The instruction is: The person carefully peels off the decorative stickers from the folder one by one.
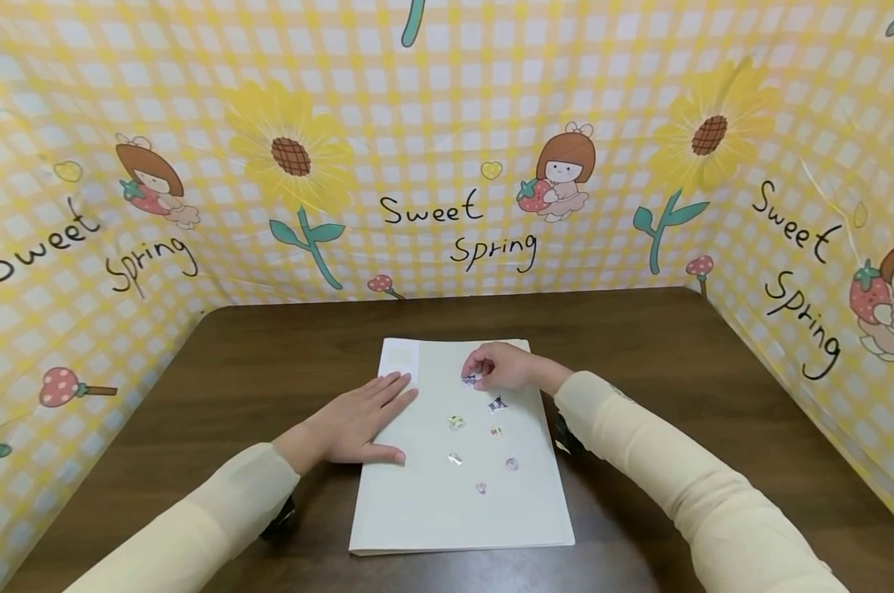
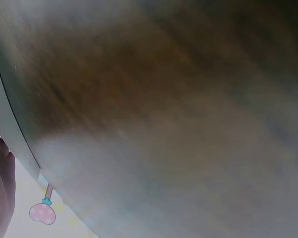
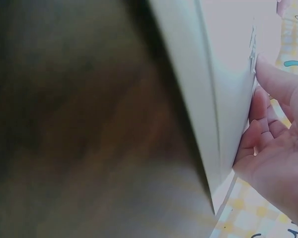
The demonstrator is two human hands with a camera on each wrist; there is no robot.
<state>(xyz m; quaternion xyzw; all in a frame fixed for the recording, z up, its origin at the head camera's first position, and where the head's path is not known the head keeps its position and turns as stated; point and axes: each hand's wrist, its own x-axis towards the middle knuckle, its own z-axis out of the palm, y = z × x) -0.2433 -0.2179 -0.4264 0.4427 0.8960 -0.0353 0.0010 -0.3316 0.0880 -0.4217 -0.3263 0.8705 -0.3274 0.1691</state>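
In the head view a white book or folder (image 1: pixel 417 519) lies on the table, with several small stickers on its upper face. My left hand (image 1: pixel 361 418) rests flat across its left edge, fingers spread; only a sliver of a hand (image 2: pixel 1 193) shows in the left wrist view. At the upper right of the white surface, my right hand (image 1: pixel 502 365) pinches a small dark-patterned sticker (image 1: pixel 470 380), partly hidden by the fingertips. The right wrist view has the right hand (image 3: pixel 278 129) with thumb and curled fingers at the surface. Just below lies a similar dark sticker (image 1: pixel 497 404).
Farther down the surface are a yellowish sticker (image 1: pixel 456 422), an orange one (image 1: pixel 496 431), a pale one (image 1: pixel 455 459) and two pinkish ones, including a round one (image 1: pixel 511 464). A white paper slip (image 1: pixel 399 359) lies at top left. Yellow checked cloth (image 1: pixel 432 148) surrounds the brown table (image 1: pixel 269 354).
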